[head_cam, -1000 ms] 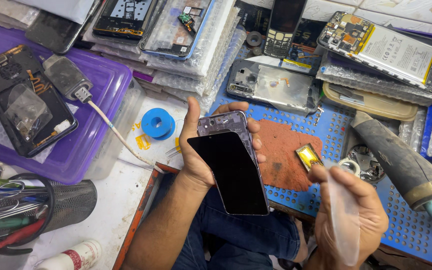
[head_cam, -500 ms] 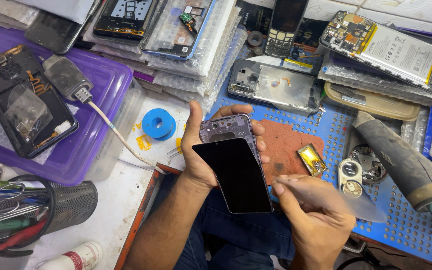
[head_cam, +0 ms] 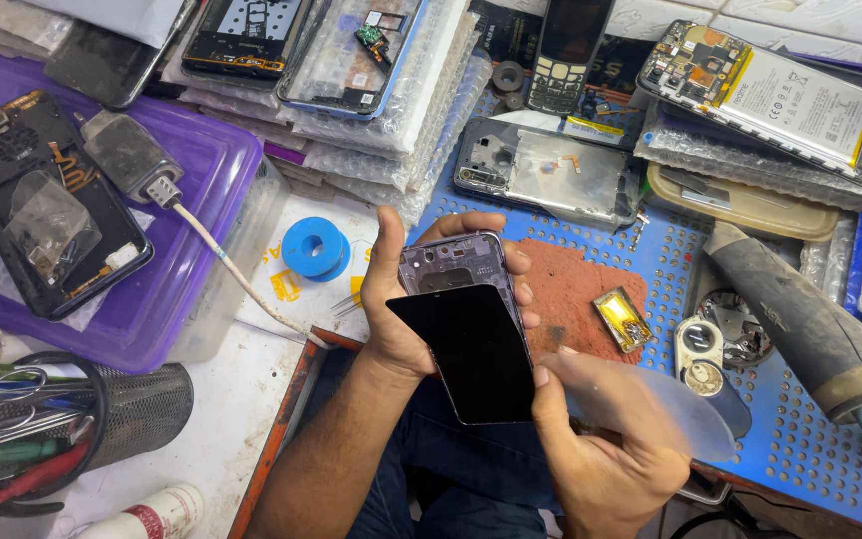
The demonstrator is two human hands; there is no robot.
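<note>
At the desk's near left corner a black mesh pen cup [head_cam: 137, 409] stands full of scissors and screwdrivers, with a white tube [head_cam: 152, 517] lying just below it. Behind it, along the left edge, a purple tray [head_cam: 216, 200] carries an opened phone back [head_cam: 47, 205] and a grey charger plug [head_cam: 132, 160] whose cable trails off toward the middle. A blue solder spool [head_cam: 315, 248] sits on the white surface beside the tray, in front of a heap of bubble-wrapped phone parts [head_cam: 391, 110].

In the middle, over the near edge of the blue perforated mat [head_cam: 800, 439], the left hand [head_cam: 401, 319] is wrapped around a purple phone frame [head_cam: 456, 265], fingers curled over its right side. The black screen panel [head_cam: 476, 354] lies loose on the frame, slid down toward the person and skewed. The right hand [head_cam: 606, 459] pinches a thin translucent plastic pick [head_cam: 665, 404], its thumb touching the panel's lower right edge.

Past the hands a rust-red pad [head_cam: 576, 294] carries a small yellow component [head_cam: 623, 319]. Further right, a dark heat gun [head_cam: 805, 324] rests along the mat's right edge, and an open phone with its white battery [head_cam: 780, 95] lies at the far right corner.
</note>
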